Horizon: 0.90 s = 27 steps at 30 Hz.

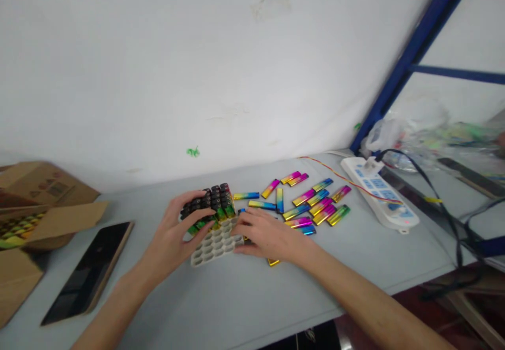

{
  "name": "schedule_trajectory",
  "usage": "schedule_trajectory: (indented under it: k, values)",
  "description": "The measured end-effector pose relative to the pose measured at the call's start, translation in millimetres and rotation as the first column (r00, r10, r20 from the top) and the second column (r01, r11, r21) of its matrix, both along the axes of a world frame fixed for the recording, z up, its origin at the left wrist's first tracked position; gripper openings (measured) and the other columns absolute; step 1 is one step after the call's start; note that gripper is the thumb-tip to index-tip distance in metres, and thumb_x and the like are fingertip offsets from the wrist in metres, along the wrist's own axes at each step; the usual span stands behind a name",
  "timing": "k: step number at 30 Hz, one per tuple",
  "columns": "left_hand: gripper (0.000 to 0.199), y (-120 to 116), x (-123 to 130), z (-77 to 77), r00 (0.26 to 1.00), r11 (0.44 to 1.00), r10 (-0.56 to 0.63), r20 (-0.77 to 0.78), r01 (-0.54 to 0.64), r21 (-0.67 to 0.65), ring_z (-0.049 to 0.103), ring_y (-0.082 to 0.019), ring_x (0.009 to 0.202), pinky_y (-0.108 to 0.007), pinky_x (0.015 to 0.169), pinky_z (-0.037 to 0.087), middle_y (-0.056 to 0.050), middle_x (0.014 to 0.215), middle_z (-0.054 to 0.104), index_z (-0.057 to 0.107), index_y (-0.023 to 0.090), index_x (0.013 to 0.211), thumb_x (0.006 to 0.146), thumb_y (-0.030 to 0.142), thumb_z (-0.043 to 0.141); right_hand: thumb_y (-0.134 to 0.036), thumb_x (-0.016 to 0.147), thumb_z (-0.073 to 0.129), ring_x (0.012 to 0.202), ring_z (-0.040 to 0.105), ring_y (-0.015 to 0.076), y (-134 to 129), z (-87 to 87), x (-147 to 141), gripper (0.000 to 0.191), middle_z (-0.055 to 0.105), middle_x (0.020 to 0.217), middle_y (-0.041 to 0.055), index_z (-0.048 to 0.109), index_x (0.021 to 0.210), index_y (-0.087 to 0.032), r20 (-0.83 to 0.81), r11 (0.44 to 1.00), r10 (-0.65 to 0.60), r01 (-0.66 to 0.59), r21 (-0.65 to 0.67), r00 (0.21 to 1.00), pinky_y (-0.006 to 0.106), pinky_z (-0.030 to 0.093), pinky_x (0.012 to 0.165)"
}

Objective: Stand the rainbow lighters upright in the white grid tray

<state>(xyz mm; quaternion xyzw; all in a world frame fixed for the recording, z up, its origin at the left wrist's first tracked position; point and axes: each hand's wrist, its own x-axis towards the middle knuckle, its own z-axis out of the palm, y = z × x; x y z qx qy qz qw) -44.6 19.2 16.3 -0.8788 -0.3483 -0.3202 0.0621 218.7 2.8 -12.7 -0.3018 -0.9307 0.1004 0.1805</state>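
A pale tray (215, 246) with rows of round holes lies on the table. Its far part holds many upright black-topped pieces (221, 196) with shiny coloured sides. My left hand (182, 224) curls around the left side of these pieces, fingertips against the near row; what it pinches is too small to tell. At the tray's right edge, my right hand (262, 234) bends its fingers down over shiny pieces that it partly hides. Loose metallic pieces in pink, gold, blue and green (303, 197) are scattered to the right of the tray.
A black phone-like slab (89, 271) and an open cardboard box (51, 187) are on the left. At the right lie a white power strip (379, 192), cables and clear plastic bags (418, 137) near a blue metal frame (410, 50). A white wall stands behind.
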Motion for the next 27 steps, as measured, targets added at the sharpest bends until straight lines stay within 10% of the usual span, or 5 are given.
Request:
schedule_trajectory:
  k: [10,17,27]
  values:
    - [0.051,-2,-3,-10.1,0.996,0.998,0.041,0.077,-0.045,0.051,0.057,-0.04,0.133,-0.061,0.113,0.048,-0.013,0.147,0.055,0.061,0.03,0.139,0.09,0.025,0.073,-0.038,0.108,0.054,0.103,0.065,0.0204,22,28.2,50,0.027,0.07,0.107,0.0093,0.071,0.114,-0.018,-0.155,0.962,-0.254,0.266,0.06,0.955,0.035,0.052,0.094]
    - [0.067,-1,-9,-18.6,0.988,0.994,0.11,0.111,-0.107,-0.037,0.049,-0.046,0.14,-0.067,0.117,0.043,-0.008,0.162,0.041,0.05,0.036,0.151,0.089,0.036,0.074,-0.03,0.103,0.056,0.086,0.068,0.0217,0,43.8,158,0.02,0.072,0.099,0.0087,0.072,0.108,-0.019,-0.352,0.721,-0.644,0.692,0.018,0.68,0.036,0.057,0.077]
    - [0.053,-16,-12,5.5,0.935,0.972,0.21,0.285,-0.231,0.044,0.049,-0.038,0.143,-0.061,0.121,0.041,0.0,0.158,0.05,0.056,0.036,0.145,0.093,0.029,0.067,-0.012,0.096,0.052,0.116,0.067,0.0271,-74,-8.1,217,0.031,0.068,0.124,0.0138,0.067,0.123,-0.018,0.051,0.831,-0.552,0.555,-0.044,0.832,0.052,0.056,0.104]
